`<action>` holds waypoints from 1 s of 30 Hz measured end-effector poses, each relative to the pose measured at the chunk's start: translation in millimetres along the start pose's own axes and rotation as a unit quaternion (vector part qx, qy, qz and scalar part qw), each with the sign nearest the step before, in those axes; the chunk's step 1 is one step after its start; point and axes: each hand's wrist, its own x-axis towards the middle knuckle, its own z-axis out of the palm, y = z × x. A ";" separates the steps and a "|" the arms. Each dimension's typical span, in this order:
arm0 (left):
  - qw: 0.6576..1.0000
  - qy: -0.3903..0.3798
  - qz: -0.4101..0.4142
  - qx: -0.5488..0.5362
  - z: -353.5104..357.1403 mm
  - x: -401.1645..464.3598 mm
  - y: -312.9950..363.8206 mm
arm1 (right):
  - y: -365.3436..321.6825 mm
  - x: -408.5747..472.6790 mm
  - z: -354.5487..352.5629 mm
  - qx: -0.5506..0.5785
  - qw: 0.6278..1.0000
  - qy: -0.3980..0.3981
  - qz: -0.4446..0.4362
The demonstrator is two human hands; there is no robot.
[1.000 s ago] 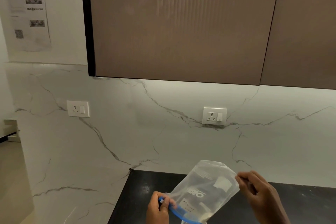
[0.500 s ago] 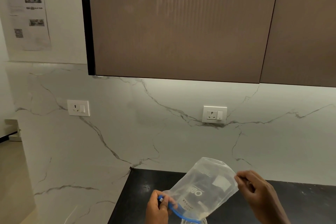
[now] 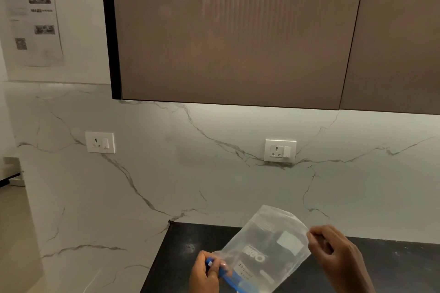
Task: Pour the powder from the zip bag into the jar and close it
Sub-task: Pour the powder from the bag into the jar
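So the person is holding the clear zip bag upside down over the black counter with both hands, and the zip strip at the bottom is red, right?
Not quite. The head view shows the zip strip is blue, not red. The rest holds: the left hand pinches the strip end and the right hand holds the raised far edge of the clear zip bag over the black counter.

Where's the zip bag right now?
Low in the head view, right of centre, the zip bag is held above the dark counter between the left hand and right hand.
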 end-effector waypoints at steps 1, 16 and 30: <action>1.000 -0.003 0.002 0.006 0.4 0.6 -0.2 | -0.2 0.7 -1.3 -0.001 1.000 -0.003 0.001; 1.000 -0.008 -0.008 0.005 0.2 3.3 -1.1 | 1.2 -1.5 2.8 -0.010 1.000 -0.018 -0.005; 1.000 -0.016 0.021 0.007 -1.2 1.8 1.7 | 3.1 -8.6 2.2 -0.013 1.000 0.002 -0.002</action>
